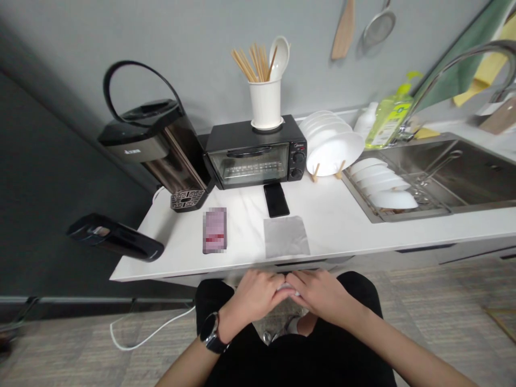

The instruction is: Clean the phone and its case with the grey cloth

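Two hands (288,293) joined below white countertop (342,226), grey wall (181,48), wood-look floor (443,312)

**Even indoor light, bent edges**

Soft, bright light falls from above on the white desk (342,226), with only faint shadows under the toaster oven (256,152). The far left wall sits dim. Glare streaks the steel sink (463,177). Wide-angle distortion curves the faucet (451,70) and desk edge; a pixelated patch (214,230) blurs one item.
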Tool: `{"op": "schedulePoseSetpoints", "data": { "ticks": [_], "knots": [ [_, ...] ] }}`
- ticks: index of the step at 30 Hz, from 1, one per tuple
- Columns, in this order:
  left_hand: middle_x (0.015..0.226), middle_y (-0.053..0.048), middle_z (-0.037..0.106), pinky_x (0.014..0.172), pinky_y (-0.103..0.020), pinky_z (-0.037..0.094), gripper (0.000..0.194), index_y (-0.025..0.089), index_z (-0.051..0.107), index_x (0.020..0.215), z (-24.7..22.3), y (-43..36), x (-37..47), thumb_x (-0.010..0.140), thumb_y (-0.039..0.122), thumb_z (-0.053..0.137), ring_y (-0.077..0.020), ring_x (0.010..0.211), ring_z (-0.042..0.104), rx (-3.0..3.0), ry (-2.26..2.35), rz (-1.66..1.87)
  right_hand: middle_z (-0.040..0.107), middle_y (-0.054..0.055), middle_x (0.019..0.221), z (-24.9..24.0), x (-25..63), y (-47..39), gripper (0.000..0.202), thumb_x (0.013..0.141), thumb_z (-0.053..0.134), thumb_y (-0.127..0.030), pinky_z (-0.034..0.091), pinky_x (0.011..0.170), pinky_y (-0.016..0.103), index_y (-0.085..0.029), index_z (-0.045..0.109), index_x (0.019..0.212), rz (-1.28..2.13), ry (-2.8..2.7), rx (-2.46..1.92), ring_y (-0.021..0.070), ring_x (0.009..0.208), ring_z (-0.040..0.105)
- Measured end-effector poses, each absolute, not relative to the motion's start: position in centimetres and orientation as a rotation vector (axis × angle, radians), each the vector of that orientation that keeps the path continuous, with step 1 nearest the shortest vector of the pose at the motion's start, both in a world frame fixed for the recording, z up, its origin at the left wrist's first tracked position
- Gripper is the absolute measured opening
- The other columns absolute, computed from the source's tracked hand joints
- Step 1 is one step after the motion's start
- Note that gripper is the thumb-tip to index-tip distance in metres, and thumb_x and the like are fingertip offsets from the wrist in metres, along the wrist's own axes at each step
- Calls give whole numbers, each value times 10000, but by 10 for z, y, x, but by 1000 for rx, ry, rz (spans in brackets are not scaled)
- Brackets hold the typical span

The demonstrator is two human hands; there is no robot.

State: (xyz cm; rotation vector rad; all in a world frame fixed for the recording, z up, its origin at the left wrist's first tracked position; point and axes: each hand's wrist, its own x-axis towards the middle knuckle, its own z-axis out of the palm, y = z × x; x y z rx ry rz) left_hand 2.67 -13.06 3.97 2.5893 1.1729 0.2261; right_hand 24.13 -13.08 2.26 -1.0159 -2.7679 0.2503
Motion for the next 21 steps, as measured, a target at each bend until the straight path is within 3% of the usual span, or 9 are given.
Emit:
{"op": "schedulePoseSetpoints", "data": {
  "ticks": [5, 7, 10, 14, 18, 20, 21],
  "knots": [
    [708, -14, 692, 580, -301, 302, 515, 201, 631, 807, 43, -151, -9, 1111, 531, 378, -174, 617, 632, 2637, 1260, 261, 671, 4, 778, 23, 294, -138, 212, 1083, 527, -402, 351, 582, 291, -219, 594, 1001, 558, -2514, -1219, 185, 641, 631],
    [696, -5, 677, 604, -300, 311, 508, 203, 613, 803, 45, -149, -27, 1119, 514, 366, -168, 618, 623, 2594, 1448, 305, 592, -19, 711, 25, 316, -128, 289, 1087, 498, -472, 380, 612, 280, -224, 563, 953, 803, -2177, -1345, 167, 629, 580],
    [747, -9, 695, 622, -308, 308, 447, 207, 611, 824, 41, -138, -31, 1109, 499, 429, -182, 672, 640, 2573, 1504, 296, 484, -50, 721, 25, 321, -114, 363, 1061, 519, -568, 420, 616, 269, -233, 504, 920, 1313, -1699, -1147, 126, 605, 511],
    [791, -4, 695, 630, -308, 311, 384, 207, 608, 830, 33, -127, -6, 1098, 456, 489, -174, 703, 642, 2564, 1380, 307, 464, -79, 780, 21, 296, -111, 385, 1032, 596, -553, 368, 488, 227, -281, 490, 1282, 1706, -1311, -805, 65, 474, 410],
    [796, -1, 683, 647, -302, 327, 353, 208, 603, 831, 27, -126, 3, 1094, 423, 507, -172, 725, 640, 2532, 1338, 369, 489, -94, 787, 19, 289, -111, 611, 1054, 569, -509, 279, 413, 196, -405, 270, 1576, 1728, -1287, -761, 42, 406, 277],
    [788, 3, 675, 653, -299, 332, 347, 209, 596, 822, 23, -126, -1, 1093, 408, 511, -169, 720, 633, 2507, 1337, 406, 521, -85, 775, 18, 293, -104, 618, 1065, 537, -509, 317, 422, 205, -409, 264, 1610, 1603, -1438, -851, 61, 411, 326],
    [782, 5, 671, 653, -297, 333, 347, 210, 592, 814, 22, -126, -3, 1092, 403, 512, -166, 713, 628, 2494, 1339, 420, 576, -63, 801, 18, 295, -97, 599, 1069, 529, -501, 384, 459, 220, -397, 300, 1612, 1486, -1567, -923, 81, 447, 419]
  ]
}}
